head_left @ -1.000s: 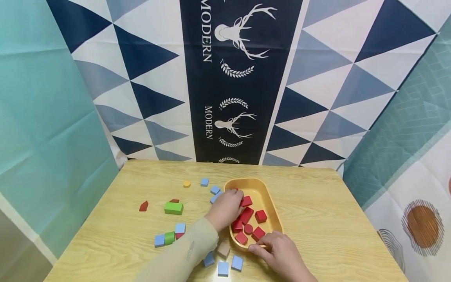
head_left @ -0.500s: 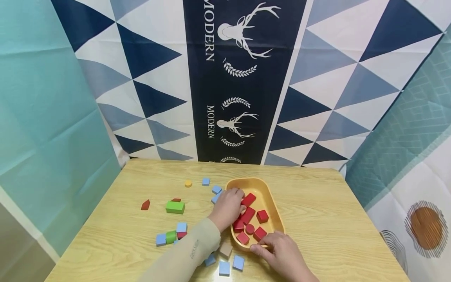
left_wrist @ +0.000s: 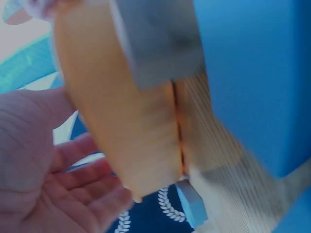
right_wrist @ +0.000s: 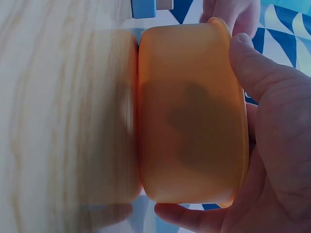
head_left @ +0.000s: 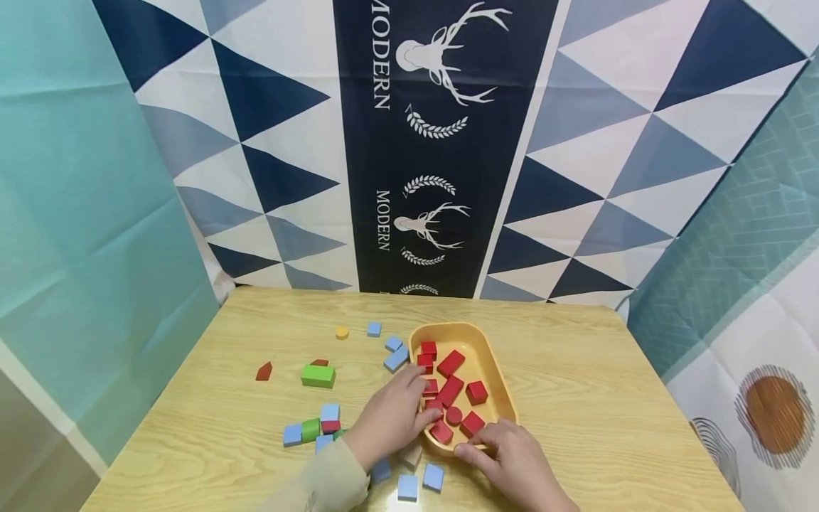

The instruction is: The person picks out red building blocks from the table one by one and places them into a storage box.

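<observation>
An orange plastic tray [head_left: 476, 348] stands on the wooden table, holding several red blocks [head_left: 451, 390], among them cubes, longer bricks and a round piece [head_left: 453, 416]. My left hand [head_left: 393, 412] lies over the tray's left rim, fingers loosely spread above the red blocks, with nothing visible in its grasp. In the left wrist view, that hand [left_wrist: 58, 155] shows relaxed fingers beside the tray's rim. At the near right corner, my right hand [head_left: 512, 459] grips the tray's edge; the right wrist view shows its thumb [right_wrist: 257, 65] along the rim.
Blue blocks [head_left: 407, 488] and a wooden-coloured block [head_left: 411, 455] lie just in front of the tray. Left of it are a green brick [head_left: 318, 376], a red pointed piece [head_left: 264, 371], a yellow disc [head_left: 342, 333] and more blue blocks [head_left: 396, 358]. Patterned cloth hangs behind the table.
My left hand has drawn back toward the near left along the tray's rim, uncovering red blocks at the tray's far left. The right hand stays at the corner.
</observation>
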`<state>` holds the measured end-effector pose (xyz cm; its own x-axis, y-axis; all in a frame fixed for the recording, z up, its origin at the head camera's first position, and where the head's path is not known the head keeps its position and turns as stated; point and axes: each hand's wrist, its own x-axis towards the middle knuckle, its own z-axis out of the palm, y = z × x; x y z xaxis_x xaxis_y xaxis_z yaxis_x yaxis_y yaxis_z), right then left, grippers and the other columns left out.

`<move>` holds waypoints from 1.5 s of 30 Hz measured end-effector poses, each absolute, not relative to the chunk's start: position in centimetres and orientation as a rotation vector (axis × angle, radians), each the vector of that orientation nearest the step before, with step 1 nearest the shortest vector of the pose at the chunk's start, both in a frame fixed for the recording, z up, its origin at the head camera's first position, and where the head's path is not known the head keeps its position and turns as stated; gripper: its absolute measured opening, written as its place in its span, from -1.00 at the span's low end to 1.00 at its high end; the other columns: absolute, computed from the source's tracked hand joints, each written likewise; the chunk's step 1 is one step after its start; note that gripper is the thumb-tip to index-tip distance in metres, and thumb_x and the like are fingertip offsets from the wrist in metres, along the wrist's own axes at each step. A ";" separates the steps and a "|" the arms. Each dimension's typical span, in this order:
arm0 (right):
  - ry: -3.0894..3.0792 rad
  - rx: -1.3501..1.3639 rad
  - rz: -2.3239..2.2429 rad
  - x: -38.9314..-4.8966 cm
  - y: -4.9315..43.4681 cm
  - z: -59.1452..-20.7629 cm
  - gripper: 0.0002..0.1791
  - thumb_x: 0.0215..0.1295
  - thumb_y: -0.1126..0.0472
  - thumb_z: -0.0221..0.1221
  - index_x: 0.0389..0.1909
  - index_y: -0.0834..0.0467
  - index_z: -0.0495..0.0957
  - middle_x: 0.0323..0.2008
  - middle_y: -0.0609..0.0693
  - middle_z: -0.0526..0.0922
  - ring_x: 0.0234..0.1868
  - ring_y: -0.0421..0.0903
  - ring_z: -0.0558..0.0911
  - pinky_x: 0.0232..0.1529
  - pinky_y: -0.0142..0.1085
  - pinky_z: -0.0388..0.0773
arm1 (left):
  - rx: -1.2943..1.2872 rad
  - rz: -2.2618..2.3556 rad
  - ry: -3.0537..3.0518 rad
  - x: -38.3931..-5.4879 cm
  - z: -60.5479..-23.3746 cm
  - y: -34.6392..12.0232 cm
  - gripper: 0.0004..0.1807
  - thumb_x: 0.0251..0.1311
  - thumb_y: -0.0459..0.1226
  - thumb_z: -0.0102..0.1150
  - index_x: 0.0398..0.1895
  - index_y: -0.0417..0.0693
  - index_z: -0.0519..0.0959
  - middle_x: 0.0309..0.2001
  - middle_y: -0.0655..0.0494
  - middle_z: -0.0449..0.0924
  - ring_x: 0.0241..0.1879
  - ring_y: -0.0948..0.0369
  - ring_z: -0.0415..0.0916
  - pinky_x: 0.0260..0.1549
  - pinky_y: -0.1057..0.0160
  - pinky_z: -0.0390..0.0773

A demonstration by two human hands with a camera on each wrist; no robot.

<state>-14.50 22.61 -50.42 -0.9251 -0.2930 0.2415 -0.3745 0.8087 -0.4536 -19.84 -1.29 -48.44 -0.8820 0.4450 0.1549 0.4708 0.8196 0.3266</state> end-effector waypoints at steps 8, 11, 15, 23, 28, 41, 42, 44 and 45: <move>-2.750 0.584 0.763 -14.6 22.6 -50.6 -0.74 0.26 -0.24 0.44 -0.50 -0.23 0.74 -0.49 -0.48 0.62 -0.38 -0.49 0.40 -0.38 -0.44 0.40 | -0.909 -0.503 -3.065 -14.8 -47.9 -2.0 -0.28 0.42 0.20 0.27 0.47 0.00 0.52 0.63 0.07 0.33 0.65 0.02 0.24 0.46 -0.01 0.52; -2.742 0.591 0.762 -14.6 22.5 -50.7 -0.74 0.27 -0.25 0.43 -0.50 -0.24 0.73 -0.48 -0.48 0.62 -0.38 -0.49 0.40 -0.37 -0.44 0.40 | -0.928 -0.597 -3.129 -13.5 -48.3 -2.9 -0.16 0.36 0.22 0.31 0.59 0.06 0.40 0.68 0.11 0.23 0.65 0.05 0.23 0.48 -0.03 0.49; -2.768 0.580 0.754 -14.7 22.5 -50.7 -0.73 0.27 -0.27 0.42 -0.50 -0.24 0.72 -0.48 -0.47 0.61 -0.37 -0.48 0.40 -0.36 -0.42 0.40 | -0.763 -0.698 -3.123 -12.5 -48.9 -5.5 -0.19 0.37 0.18 0.32 0.58 0.05 0.41 0.61 0.07 0.37 0.56 0.00 0.39 0.48 -0.14 0.46; -2.816 0.538 0.733 -14.5 22.7 -50.5 -0.71 0.25 -0.31 0.41 -0.49 -0.25 0.73 -0.50 -0.47 0.57 -0.37 -0.46 0.37 -0.33 -0.41 0.39 | -0.343 -0.430 -2.885 -12.3 -51.1 -11.4 -0.61 0.28 -0.02 0.49 0.01 -0.06 0.70 -0.08 0.07 0.75 -0.03 0.08 0.71 0.02 0.00 0.72; -2.817 0.542 0.738 -14.7 22.7 -50.5 -0.70 0.25 -0.31 0.41 -0.50 -0.24 0.73 -0.48 -0.47 0.61 -0.36 -0.46 0.41 -0.32 -0.40 0.44 | -0.301 -0.424 -2.903 -12.9 -51.6 -12.4 -0.60 0.29 -0.02 0.48 0.00 -0.10 0.69 -0.07 0.02 0.73 -0.03 0.04 0.71 0.01 -0.02 0.72; -2.775 0.553 0.747 -14.7 22.6 -50.7 -0.72 0.24 -0.28 0.44 -0.52 -0.25 0.72 -0.49 -0.48 0.59 -0.36 -0.47 0.40 -0.34 -0.42 0.42 | -0.203 -0.515 -2.921 -13.9 -51.4 -12.9 -0.50 0.23 0.02 0.53 0.03 -0.15 0.69 0.13 -0.15 0.66 0.27 -0.30 0.54 0.31 -0.31 0.52; -2.771 0.557 0.747 -14.7 22.5 -50.7 -0.72 0.24 -0.28 0.44 -0.52 -0.25 0.72 -0.50 -0.48 0.59 -0.37 -0.47 0.39 -0.34 -0.42 0.41 | -0.201 -0.510 -2.924 -14.0 -51.4 -13.1 -0.49 0.22 0.03 0.53 0.03 -0.13 0.70 0.16 -0.16 0.65 0.33 -0.37 0.48 0.36 -0.38 0.44; -2.768 0.559 0.747 -14.6 22.6 -50.7 -0.73 0.24 -0.28 0.44 -0.52 -0.25 0.72 -0.50 -0.48 0.59 -0.37 -0.47 0.39 -0.35 -0.42 0.41 | -0.206 -0.510 -2.946 -14.2 -51.4 -13.5 -0.46 0.21 0.05 0.53 0.07 -0.13 0.70 0.22 -0.20 0.65 0.41 -0.49 0.36 0.41 -0.50 0.30; -2.770 0.559 0.746 -14.6 22.6 -50.7 -0.73 0.24 -0.28 0.44 -0.52 -0.25 0.72 -0.50 -0.48 0.59 -0.37 -0.47 0.39 -0.35 -0.42 0.41 | -0.214 -0.519 -2.964 -14.3 -51.4 -13.7 -0.45 0.20 0.06 0.54 0.08 -0.12 0.70 0.23 -0.20 0.64 0.43 -0.52 0.33 0.41 -0.54 0.27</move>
